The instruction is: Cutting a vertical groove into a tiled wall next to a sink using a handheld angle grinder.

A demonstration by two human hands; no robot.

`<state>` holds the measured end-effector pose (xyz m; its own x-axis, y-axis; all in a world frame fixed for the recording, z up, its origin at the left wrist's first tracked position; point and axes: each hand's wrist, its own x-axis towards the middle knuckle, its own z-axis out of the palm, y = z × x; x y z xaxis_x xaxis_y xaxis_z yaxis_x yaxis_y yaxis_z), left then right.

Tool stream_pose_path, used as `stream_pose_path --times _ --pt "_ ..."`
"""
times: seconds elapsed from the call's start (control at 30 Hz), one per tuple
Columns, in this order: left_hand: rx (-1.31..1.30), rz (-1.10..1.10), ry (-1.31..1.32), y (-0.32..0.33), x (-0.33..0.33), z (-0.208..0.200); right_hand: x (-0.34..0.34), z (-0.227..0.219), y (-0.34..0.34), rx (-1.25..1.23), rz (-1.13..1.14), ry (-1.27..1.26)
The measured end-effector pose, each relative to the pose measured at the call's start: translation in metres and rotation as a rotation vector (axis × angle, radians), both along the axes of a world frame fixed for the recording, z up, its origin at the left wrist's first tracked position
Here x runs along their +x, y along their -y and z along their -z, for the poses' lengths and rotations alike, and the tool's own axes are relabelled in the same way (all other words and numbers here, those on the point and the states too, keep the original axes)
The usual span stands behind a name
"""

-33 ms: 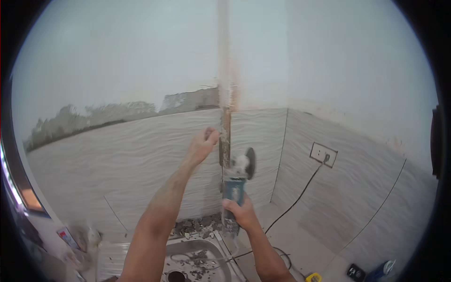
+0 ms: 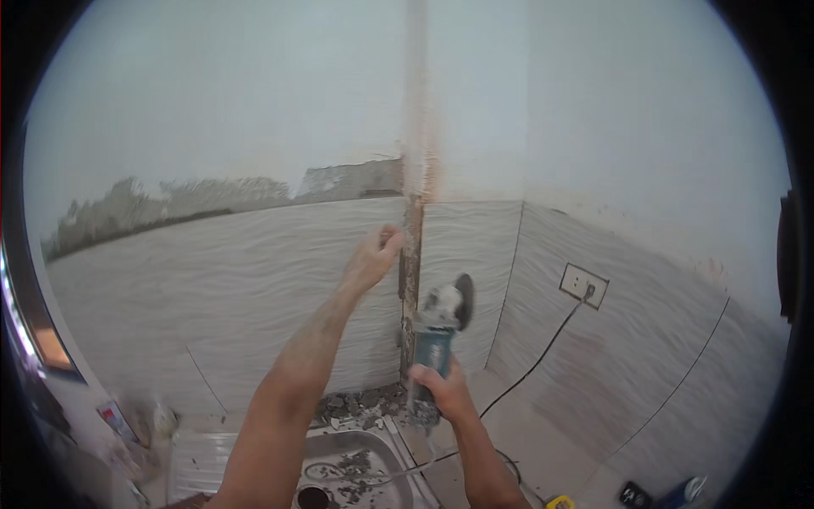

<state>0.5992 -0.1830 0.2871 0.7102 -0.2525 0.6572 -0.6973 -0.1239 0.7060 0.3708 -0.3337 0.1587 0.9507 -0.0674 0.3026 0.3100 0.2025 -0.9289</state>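
My right hand (image 2: 441, 390) is wrapped round the body of a teal angle grinder (image 2: 435, 348). The grinder's dark disc (image 2: 465, 302) points up, apart from the tiled wall as far as I can tell. Beside the left edge of a vertical channel (image 2: 412, 254) cut through the wavy tiles is my left hand (image 2: 373, 259), raised with its fingers curled in. Whether anything small is pinched there is hidden. Rough brown material shows inside the channel, which continues up the painted wall as a pale strip.
Below lies a steel sink (image 2: 398, 454) with broken chips in it, and rubble (image 2: 365, 403) is heaped along its back edge. A black cord (image 2: 538, 360) runs from the wall socket (image 2: 583, 286) down to the counter. A yellow object (image 2: 560, 502) lies at the lower right.
The grinder and my right hand have shifted slightly right and down. My left hand stays near the channel's edge, still curled. The whole view has moved a little.
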Motion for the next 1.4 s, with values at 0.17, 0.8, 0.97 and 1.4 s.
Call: stream_pose_path --times 0.17,0.8,0.97,1.4 --pt "-0.16 0.09 -0.006 0.038 0.033 -0.001 -0.062 0.02 0.035 -0.075 0.113 -0.085" --pt "0.187 -0.157 0.224 0.038 0.027 -0.017 -0.109 0.03 0.017 0.011 0.296 -0.177" --pt "-0.153 -0.156 0.084 0.026 0.049 0.005 -0.071 0.013 0.005 -0.029 0.228 -0.197" --pt "-0.113 0.42 -0.058 -0.055 -0.024 0.013 0.115 -0.066 -0.053 -0.339 0.148 0.215"
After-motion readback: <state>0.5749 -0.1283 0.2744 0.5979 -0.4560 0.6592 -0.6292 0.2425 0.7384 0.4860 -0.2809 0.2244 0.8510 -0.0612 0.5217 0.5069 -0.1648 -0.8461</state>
